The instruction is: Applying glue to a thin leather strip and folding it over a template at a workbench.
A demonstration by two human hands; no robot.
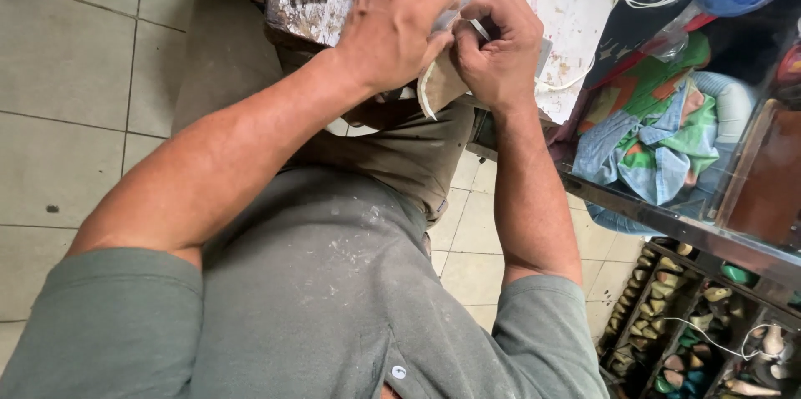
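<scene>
White and scarred, the desk is carrying my work at its near edge. My left hand is pressing down flat, fingers together, on a tan leather piece overhanging that edge. My right hand is pinching a thin blade. The leather looks light and bendy, best gripped close to the cut.

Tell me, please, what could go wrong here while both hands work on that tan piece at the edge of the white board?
1. The right hand grips a thin blade close to the left hand; a slip might cut the fingers.
2. The tan piece overhangs the edge of the white board, so it may flex or slide under pressure.
3. The board seems to rest on the lap, so it could shift.
</scene>
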